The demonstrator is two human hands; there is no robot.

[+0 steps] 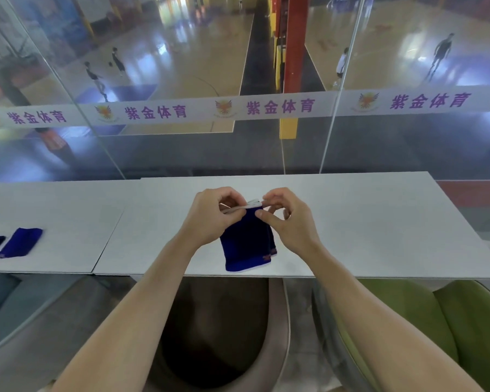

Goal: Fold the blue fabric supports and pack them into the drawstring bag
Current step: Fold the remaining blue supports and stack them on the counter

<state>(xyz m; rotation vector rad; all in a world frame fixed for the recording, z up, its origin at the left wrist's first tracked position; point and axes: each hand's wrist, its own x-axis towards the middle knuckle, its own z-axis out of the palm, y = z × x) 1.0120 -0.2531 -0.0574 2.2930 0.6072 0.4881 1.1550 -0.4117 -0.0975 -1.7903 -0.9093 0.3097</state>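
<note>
The grey tabletop (351, 222) is long. Far over on its left side lie two more blue supports (20, 242). In the middle, near the front edge, the left hand (210, 219) and the right hand (287, 222) hold a blue support (245, 244) by its top, and its bottom rests on the tabletop. The curled fingers (266, 215) of both hands pinch that top edge. A thin white strip (252, 203) shows there; it may be the bag's cord, but I cannot tell. This looks like the folding step. Next, the edges need lining up before the fold.
</note>
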